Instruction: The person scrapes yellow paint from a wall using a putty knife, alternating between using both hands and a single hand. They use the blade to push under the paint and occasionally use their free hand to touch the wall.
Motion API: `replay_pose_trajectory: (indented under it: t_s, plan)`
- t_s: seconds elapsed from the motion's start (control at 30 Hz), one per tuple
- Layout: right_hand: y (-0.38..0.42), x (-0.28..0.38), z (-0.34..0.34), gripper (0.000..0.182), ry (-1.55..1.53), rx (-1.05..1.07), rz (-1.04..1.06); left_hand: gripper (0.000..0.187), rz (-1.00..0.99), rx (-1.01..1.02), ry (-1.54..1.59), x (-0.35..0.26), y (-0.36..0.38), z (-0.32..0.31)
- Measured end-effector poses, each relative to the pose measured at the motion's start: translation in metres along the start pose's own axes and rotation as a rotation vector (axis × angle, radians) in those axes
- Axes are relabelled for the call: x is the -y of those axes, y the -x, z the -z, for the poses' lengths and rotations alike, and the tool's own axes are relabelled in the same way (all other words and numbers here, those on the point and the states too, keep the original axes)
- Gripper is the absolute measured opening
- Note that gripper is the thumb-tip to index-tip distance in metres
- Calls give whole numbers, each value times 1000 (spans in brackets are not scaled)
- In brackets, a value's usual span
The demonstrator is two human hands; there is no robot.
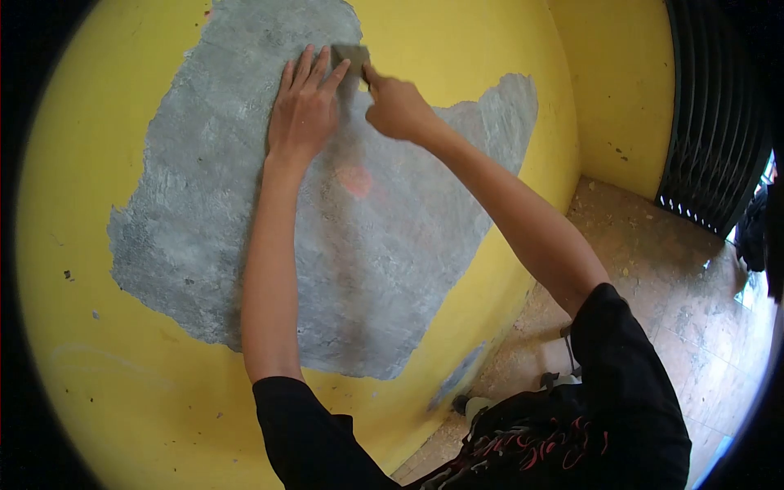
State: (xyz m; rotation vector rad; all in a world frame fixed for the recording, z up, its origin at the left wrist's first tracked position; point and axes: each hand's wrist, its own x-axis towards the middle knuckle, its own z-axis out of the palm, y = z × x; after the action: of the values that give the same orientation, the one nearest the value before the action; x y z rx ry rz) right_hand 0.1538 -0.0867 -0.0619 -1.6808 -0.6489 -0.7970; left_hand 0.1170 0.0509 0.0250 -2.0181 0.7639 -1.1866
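A large grey patch with ragged edges lies bare within the yellow wall paint. My left hand rests on the upper part of this patch, fingers spread and pointing up. Beside its fingertips, a flat scraper blade touches the wall near the border of grey and yellow. My right hand is closed around the scraper's handle, which is mostly hidden by the fingers. A faint reddish spot marks the grey surface below the hands.
At the right, a dark folding metal gate stands beside a yellow side wall. Below lies a tiled floor with scattered flakes. A whitish container is partly hidden by my right sleeve.
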Motion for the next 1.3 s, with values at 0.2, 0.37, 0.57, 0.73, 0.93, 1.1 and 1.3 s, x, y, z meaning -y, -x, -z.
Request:
replay_pose_trajectory:
  t_s: [0.2, 0.37, 0.57, 0.73, 0.93, 1.1, 1.3]
  plan:
    - [15, 1, 6, 64, 99, 25, 24, 44, -27, -49, 18, 3, 2, -2]
    - [16, 14, 23, 63, 35, 134, -153, 44, 25, -109, 21, 2, 2, -4]
    - [11, 4, 4, 64, 10, 57, -90, 47, 32, -122, 9, 3, 2, -7]
    - [13, 6, 11, 63, -7, 49, -129, 49, 36, -99, 10, 1, 1, -7]
    - [13, -9, -13, 63, -13, -96, -29, 48, 24, -95, 20, 1, 2, -6]
    - [-7, -8, -10, 64, 30, -58, -4, 47, 25, -104, 27, 4, 0, -5]
    - [7, -17, -18, 65, 90, -94, 175, 47, 56, -117, 45, 2, 0, -9]
